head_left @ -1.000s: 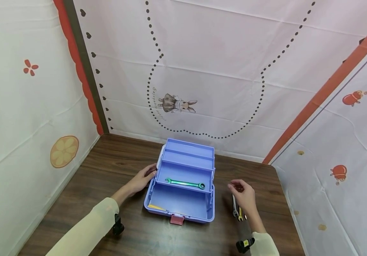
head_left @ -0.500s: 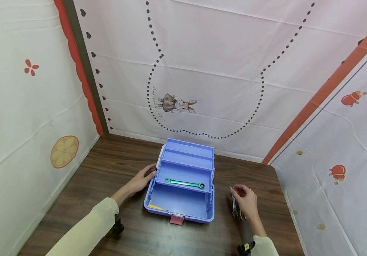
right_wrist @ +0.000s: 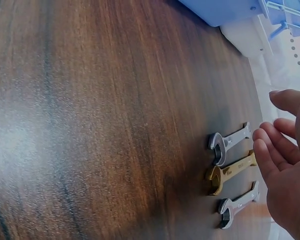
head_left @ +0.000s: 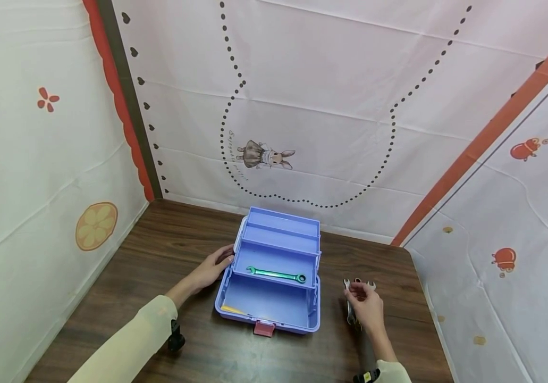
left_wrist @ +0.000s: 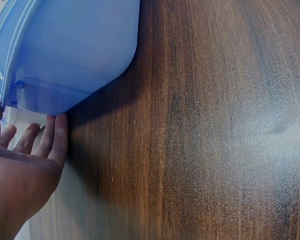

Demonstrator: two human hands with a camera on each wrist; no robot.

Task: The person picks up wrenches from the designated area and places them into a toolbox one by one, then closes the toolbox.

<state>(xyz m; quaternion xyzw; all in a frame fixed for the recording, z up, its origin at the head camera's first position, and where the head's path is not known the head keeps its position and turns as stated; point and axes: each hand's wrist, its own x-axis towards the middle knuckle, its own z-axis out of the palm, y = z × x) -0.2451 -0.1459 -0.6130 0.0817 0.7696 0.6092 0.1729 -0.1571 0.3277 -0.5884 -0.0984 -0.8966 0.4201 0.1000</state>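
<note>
An open blue toolbox [head_left: 283, 308] stands mid-table, its stepped trays raised. Across one tray lies a green combination wrench [head_left: 276, 274]. My left hand [head_left: 212, 268] holds the toolbox at its left side; in the left wrist view, the fingertips meet its white lid [left_wrist: 27, 118]. To the right of the box, my right hand [head_left: 368, 307] hovers over three wrenches with fingers loosely bent, holding nothing. The right wrist view has a silver wrench [right_wrist: 230, 143], a gold wrench [right_wrist: 230, 172] and another silver wrench [right_wrist: 238, 205] side by side, partly hidden from the head camera.
A yellow strip-like object [head_left: 233, 310] lies at the front left of the toolbox's bottom compartment. The red latch [head_left: 264, 329] hangs at its front. Printed white cloth [head_left: 312, 133] walls in the wooden table [head_left: 183, 229] behind and on both sides.
My right hand has shifted slightly toward me over the wrenches, so that their far ends now show beyond the fingers. The left hand and toolbox have stayed put.
</note>
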